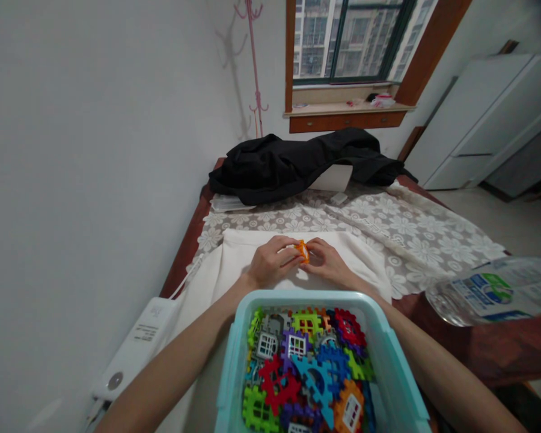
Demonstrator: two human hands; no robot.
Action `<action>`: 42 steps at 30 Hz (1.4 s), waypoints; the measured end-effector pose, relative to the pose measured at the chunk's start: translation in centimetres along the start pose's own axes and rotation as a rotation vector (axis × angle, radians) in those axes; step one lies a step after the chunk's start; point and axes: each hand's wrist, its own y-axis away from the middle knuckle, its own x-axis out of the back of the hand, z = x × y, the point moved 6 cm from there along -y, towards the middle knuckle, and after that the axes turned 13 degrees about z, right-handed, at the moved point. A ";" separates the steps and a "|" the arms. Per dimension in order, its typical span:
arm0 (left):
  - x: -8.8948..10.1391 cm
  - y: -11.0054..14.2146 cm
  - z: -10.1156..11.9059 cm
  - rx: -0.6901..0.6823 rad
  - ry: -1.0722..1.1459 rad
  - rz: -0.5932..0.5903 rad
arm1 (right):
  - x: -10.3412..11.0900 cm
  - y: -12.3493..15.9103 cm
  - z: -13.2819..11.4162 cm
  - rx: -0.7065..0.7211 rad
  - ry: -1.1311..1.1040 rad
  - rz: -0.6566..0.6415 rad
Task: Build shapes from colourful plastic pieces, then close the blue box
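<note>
An orange building block (303, 251) is held between both hands above the white cloth (238, 252). My left hand (273, 261) pinches its left side with thumb and fingers. On the right side, the fingertips of my right hand (327, 261) close on the same piece. Its exact shape is partly covered by the fingers. Between my forearms and nearer to me stands a light teal tub (306, 295), filled with interlocking plastic blocks in several colours, among them a red block (278, 383) and a light blue triangular one (314, 382).
A large clear plastic bottle (491, 291) lies at the right edge. Black clothing (293, 162) is heaped across the far end of the lace-covered table (433, 240). A white power strip (139, 343) sits at the left by the wall. A pink coat stand (255, 66) rises behind.
</note>
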 end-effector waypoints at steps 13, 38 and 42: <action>-0.7 0.3 -0.3 0.108 0.107 -0.139 | -0.2 -0.1 0.1 0.007 -0.005 -0.033; -0.4 0.3 -0.6 0.109 0.048 -0.069 | 0.1 0.0 -0.2 -0.014 0.021 0.042; -0.5 0.5 -0.7 0.117 0.064 -0.031 | 0.2 0.0 -0.2 -0.014 0.016 0.050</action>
